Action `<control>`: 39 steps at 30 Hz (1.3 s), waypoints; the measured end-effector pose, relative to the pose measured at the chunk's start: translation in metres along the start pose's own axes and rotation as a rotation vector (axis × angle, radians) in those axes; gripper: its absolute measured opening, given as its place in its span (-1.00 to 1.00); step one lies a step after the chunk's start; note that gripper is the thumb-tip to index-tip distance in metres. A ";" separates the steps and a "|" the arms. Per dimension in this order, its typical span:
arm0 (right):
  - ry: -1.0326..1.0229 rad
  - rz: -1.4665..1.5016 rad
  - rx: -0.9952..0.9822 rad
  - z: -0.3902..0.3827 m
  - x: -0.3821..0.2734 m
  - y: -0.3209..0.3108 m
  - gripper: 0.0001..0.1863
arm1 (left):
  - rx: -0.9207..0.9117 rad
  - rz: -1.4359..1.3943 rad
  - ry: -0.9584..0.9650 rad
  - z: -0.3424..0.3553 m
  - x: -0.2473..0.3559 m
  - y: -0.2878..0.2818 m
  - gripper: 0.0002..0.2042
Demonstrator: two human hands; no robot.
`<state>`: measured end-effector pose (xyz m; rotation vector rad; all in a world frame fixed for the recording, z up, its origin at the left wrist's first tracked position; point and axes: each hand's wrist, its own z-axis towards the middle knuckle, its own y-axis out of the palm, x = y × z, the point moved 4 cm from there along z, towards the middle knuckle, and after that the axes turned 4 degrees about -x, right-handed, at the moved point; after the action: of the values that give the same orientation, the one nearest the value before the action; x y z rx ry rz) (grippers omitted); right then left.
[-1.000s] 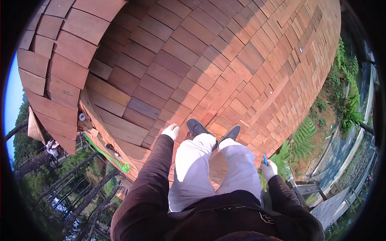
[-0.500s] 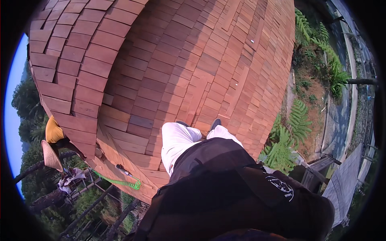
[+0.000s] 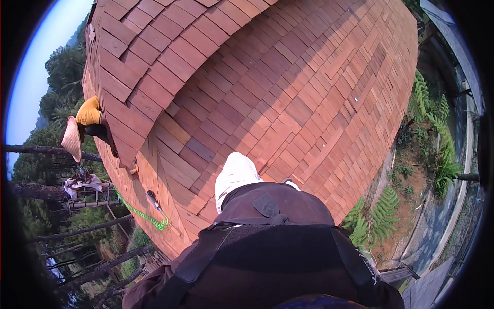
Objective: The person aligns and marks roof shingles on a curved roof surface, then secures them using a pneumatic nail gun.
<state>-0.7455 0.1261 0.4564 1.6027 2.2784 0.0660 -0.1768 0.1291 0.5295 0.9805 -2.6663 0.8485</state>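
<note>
Neither of my hands shows; my dark jacket [image 3: 278,257] fills the lower middle. A dark sleeve [image 3: 146,286] comes in at the lower left, its hand out of sight. My white-trousered leg [image 3: 236,175] stands on a sloping roof of reddish wooden shingles [image 3: 288,134]. To my left, on a strip of bare boards, lies a slim hand tool [image 3: 154,200] with a dark end and a metallic shaft; its exact kind is unclear. A green coiled hose [image 3: 139,212] lies near it, running to the roof's left edge.
A raised, curved shingle section [image 3: 154,62] rises at the upper left. Beyond its edge, a person in a yellow top [image 3: 89,112] and a conical straw hat [image 3: 72,140] bends over. Trees and poles stand left, past the roof's edge. Ferns [image 3: 383,211] and a dirt slope drop away right.
My view has turned, so the roof, tool and hose sit differently in the picture. My jacket's front now faces more squarely, and a sleeve has come in at the lower left.
</note>
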 end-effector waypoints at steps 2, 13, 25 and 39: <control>-0.004 -0.013 -0.015 0.003 0.001 0.001 -0.83 | 0.009 0.012 -0.001 0.000 -0.002 -0.002 -0.51; -0.080 -0.006 -0.082 -0.002 0.019 0.029 -0.81 | -0.012 0.203 0.044 0.102 0.041 -0.052 -0.50; -0.153 0.154 -0.139 0.005 0.052 0.063 -0.78 | -0.043 0.364 0.024 0.130 0.069 -0.087 -0.49; -1.417 0.341 0.984 -0.263 -0.213 -0.056 -0.42 | 1.229 -0.068 1.588 -0.219 0.253 -0.291 -0.36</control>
<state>-0.8145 -0.0469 0.7440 1.4711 0.8462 -1.6899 -0.1913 -0.0636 0.9289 0.1401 -0.6461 2.0282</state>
